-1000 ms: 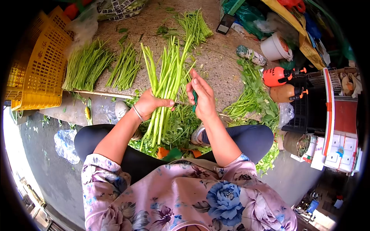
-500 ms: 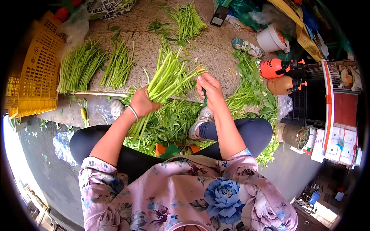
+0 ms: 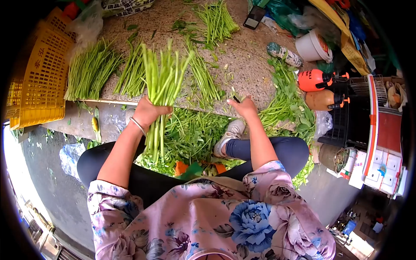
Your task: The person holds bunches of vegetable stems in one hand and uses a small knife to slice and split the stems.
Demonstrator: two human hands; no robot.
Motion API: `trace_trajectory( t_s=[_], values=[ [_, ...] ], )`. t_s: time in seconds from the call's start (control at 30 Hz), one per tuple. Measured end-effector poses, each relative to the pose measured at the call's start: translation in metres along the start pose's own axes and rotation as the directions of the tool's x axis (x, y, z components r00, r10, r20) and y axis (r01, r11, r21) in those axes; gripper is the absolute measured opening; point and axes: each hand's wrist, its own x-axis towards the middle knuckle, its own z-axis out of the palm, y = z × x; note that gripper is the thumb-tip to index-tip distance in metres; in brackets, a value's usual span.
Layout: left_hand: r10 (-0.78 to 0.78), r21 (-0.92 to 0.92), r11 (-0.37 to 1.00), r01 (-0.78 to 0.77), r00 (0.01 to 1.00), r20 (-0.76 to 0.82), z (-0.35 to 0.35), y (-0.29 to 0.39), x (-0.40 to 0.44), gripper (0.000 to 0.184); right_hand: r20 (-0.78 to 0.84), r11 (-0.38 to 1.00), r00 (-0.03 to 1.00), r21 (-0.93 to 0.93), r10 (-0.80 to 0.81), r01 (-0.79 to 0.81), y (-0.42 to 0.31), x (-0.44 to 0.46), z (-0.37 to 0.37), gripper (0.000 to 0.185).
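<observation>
My left hand [image 3: 150,113] is closed around a bunch of green leafy-vegetable stems [image 3: 164,78], held upright with the cut ends pointing away from me. Below the fist the stems run down over a heap of stripped leaves [image 3: 193,132]. My right hand [image 3: 245,107] is apart from the bunch, to its right, closed on a small dark tool [image 3: 236,99] whose kind is mostly hidden by the fingers. Just past my left hand lie more stem bundles [image 3: 132,73] on the speckled slab [image 3: 242,56], and a loose bundle [image 3: 201,76] rests between the two hands.
A yellow crate [image 3: 47,73] stands at the left beside a thick stem pile [image 3: 93,71]. Another bundle [image 3: 216,21] is at the back. Untrimmed greens [image 3: 286,95] lie at the right, near two spray bottles [image 3: 314,80], a white bucket [image 3: 310,45] and a black crate [image 3: 338,125].
My left hand has swung the bunch leftward and more upright. My right hand has moved right and lower, away from the stems, uncovering the loose bundle on the slab.
</observation>
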Motion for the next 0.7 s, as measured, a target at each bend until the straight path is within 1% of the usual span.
trace_trajectory(
  t_s=[0.03,0.07,0.1,0.13,0.17,0.2,0.27,0.3,0.4,0.43,0.47,0.53,0.57,0.6,0.67,0.7],
  values=[
    [-0.067,-0.312,0.948,0.07,0.998,0.018,-0.002,0.002,0.0,0.024,-0.089,0.994,0.996,-0.108,-0.022,0.012,0.002,0.006,0.013,0.046],
    [-0.125,-0.591,0.796,0.132,0.991,0.054,-0.003,0.004,0.001,0.022,-0.176,0.977,0.983,-0.214,-0.043,0.004,0.004,0.012,0.025,0.046],
    [-0.168,-0.656,0.744,0.127,0.986,0.001,-0.004,0.005,0.002,0.02,-0.086,0.997,0.994,0.036,-0.061,0.064,-0.011,0.016,0.027,0.043],
    [-0.193,-0.677,0.726,0.119,0.981,-0.034,-0.005,0.008,0.004,0.021,-0.003,0.953,0.995,0.289,-0.099,0.095,-0.03,0.018,0.028,0.039],
    [-0.196,-0.689,0.716,0.113,0.98,-0.043,-0.006,0.008,0.005,0.021,0.049,0.977,0.998,0.214,-0.029,0.018,-0.05,0.018,0.03,0.032],
    [-0.197,-0.701,0.705,0.105,0.979,-0.052,-0.007,0.008,0.006,0.021,0.027,0.979,0.998,0.193,-0.065,0.059,-0.056,0.025,0.045,0.031],
    [-0.197,-0.693,0.715,0.092,0.978,-0.073,-0.008,0.006,0.01,0.023,0.053,0.99,0.997,0.132,-0.06,0.052,-0.076,0.029,0.059,0.032],
    [-0.199,-0.684,0.724,0.088,0.976,-0.084,-0.009,0.005,0.011,0.024,0.091,0.994,0.995,0.111,-0.035,0.025,-0.082,0.034,0.064,0.034],
    [-0.169,-0.687,0.724,0.066,0.982,-0.083,-0.011,0.003,0.012,0.025,0.136,0.996,0.988,0.07,-0.072,0.063,-0.087,0.043,0.075,0.032],
    [-0.219,-0.69,0.717,0.1,0.972,-0.087,-0.012,0.006,0.01,0.023,0.163,0.99,0.986,0.137,-0.039,0.017,-0.085,0.045,0.077,0.027],
    [-0.224,-0.694,0.713,0.102,0.971,-0.088,-0.013,0.008,0.009,0.023,0.167,0.991,0.985,0.132,-0.04,0.018,-0.082,0.048,0.077,0.027],
    [-0.269,-0.705,0.699,0.122,0.958,-0.101,-0.016,0.009,0.008,0.02,0.234,0.955,0.972,0.291,-0.009,-0.062,-0.069,0.062,0.082,0.021],
    [-0.275,-0.71,0.694,0.119,0.955,-0.109,-0.017,0.011,0.007,0.018,0.278,0.903,0.96,0.416,-0.011,-0.11,-0.063,0.067,0.082,0.015],
    [-0.282,-0.72,0.684,0.118,0.953,-0.112,-0.019,0.008,0.007,0.018,0.391,0.803,0.919,0.535,0.041,-0.264,-0.07,0.061,0.056,0.01],
    [-0.254,-0.736,0.673,0.072,0.957,-0.138,-0.019,0.006,0.004,0.021,0.504,0.73,0.863,0.6,-0.028,-0.327,-0.058,0.071,0.045,0.011],
    [-0.258,-0.739,0.669,0.074,0.956,-0.138,-0.02,0.007,0.003,0.021,0.507,0.733,0.862,0.596,-0.027,-0.328,-0.057,0.071,0.038,0.011]
  ],
)
